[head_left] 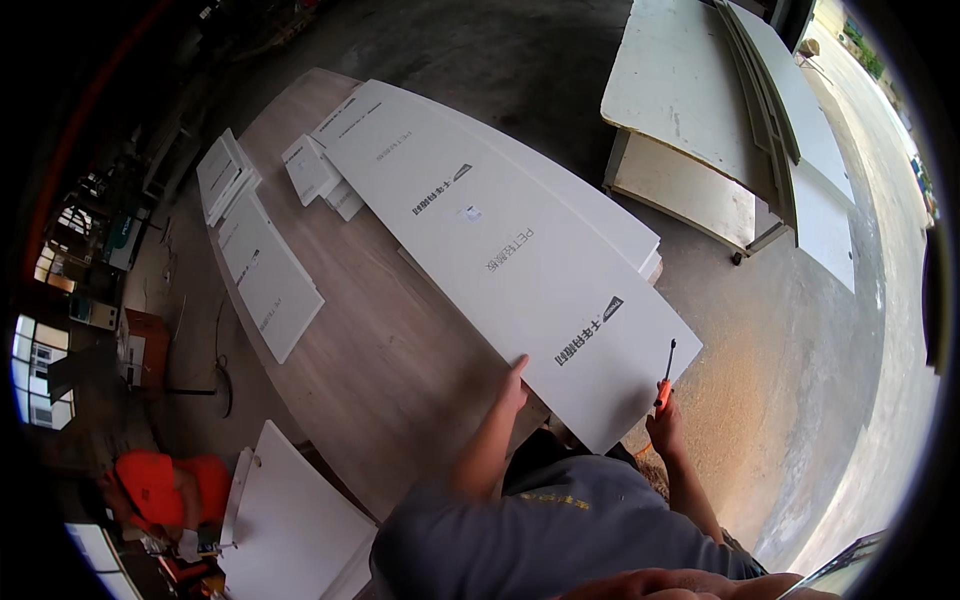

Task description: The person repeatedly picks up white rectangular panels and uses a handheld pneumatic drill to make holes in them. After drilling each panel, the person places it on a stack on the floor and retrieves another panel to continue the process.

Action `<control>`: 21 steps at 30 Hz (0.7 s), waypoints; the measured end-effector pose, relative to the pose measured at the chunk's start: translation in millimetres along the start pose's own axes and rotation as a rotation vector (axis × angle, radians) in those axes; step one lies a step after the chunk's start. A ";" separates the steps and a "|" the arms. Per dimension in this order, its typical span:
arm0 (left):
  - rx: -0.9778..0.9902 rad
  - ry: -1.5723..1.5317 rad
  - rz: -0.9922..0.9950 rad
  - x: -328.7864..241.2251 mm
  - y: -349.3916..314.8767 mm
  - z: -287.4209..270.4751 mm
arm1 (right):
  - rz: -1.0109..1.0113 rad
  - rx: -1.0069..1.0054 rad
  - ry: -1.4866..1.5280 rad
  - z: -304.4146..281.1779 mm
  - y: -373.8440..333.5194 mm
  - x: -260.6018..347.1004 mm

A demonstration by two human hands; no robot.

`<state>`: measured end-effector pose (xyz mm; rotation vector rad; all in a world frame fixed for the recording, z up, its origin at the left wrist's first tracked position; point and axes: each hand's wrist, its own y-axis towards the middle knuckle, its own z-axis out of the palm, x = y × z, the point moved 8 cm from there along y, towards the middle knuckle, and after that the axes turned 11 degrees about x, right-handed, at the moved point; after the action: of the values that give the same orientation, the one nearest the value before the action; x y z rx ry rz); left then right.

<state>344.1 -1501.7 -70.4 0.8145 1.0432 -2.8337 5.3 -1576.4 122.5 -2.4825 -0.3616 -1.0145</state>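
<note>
A long white panel (480, 240) with printed markings and a small label lies on top of other white panels, its near end reaching toward my body. My left hand (513, 387) grips the panel's left edge near that end; the thumb shows at the edge, while the other fingers are hidden. In my right hand (664, 425) is a screwdriver (664, 392) with an orange handle, held upright with its dark shaft pointing away from me. That hand is just beside the panel's near right corner.
Under the panels spreads a brown wood-toned table (375, 320). Smaller white boards (265, 275) lie along its left side. Farther right stands a pale workbench (685, 90) with long panels leaning on it. Another white board (290, 515) and a person in orange (165, 490) are at the lower left.
</note>
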 end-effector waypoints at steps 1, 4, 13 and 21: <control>0.039 -0.115 0.021 -24.7 9.8 7.9 | -0.011 0.086 -0.003 10.1 0.3 -2.8; 0.104 -0.198 0.087 -60.6 35.7 7.2 | -0.264 0.167 -0.246 28.6 -4.3 0.5; -0.098 0.122 0.350 -105.3 -53.3 102.3 | -0.080 0.218 -0.079 -35.7 -25.1 -23.4; 0.118 0.540 0.954 -150.9 -138.3 309.6 | -0.160 0.108 0.299 -155.1 -102.2 -18.9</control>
<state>304.2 -1606.8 283.3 1.5952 0.3086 -1.8968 -140.9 -1563.5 237.9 -2.1906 -0.5096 -1.3702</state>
